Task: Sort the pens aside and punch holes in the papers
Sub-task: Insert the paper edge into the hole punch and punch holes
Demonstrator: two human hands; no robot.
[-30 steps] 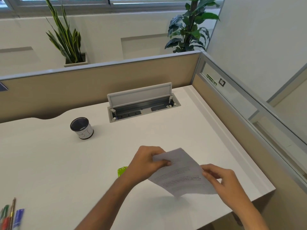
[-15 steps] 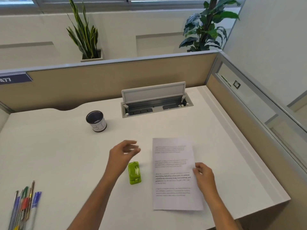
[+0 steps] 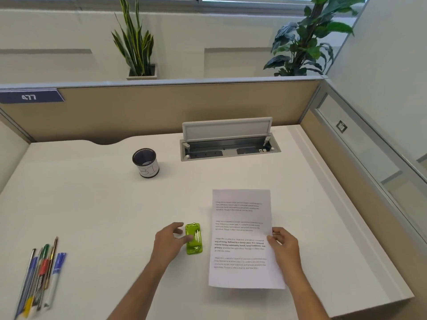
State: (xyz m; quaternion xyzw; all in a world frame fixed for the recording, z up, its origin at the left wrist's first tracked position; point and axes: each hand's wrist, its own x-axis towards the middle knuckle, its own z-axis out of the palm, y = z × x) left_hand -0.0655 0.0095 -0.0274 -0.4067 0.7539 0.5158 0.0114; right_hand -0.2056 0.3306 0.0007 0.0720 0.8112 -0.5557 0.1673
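A printed sheet of paper [image 3: 240,218] lies flat on the white desk [image 3: 92,204], right of centre. My right hand [image 3: 283,247] grips its right edge, thumb on top of the sheet. A small green hole punch [image 3: 195,239] lies just left of the paper. My left hand [image 3: 168,242] is against the punch's left side, fingers spread, thumb touching it; the punch still rests on the desk. Several pens and markers [image 3: 42,271] lie bunched at the desk's front left.
A black pen cup [image 3: 146,162] with a white label stands at the back centre-left. An open cable box [image 3: 228,144] with its lid raised sits at the back. Beige partitions [image 3: 161,107] wall the back and right; the desk's front edge is close to the paper.
The paper went from held in both hands to flat on the desk. My left hand let go of it and moved down to the green punch. The view shifted left.
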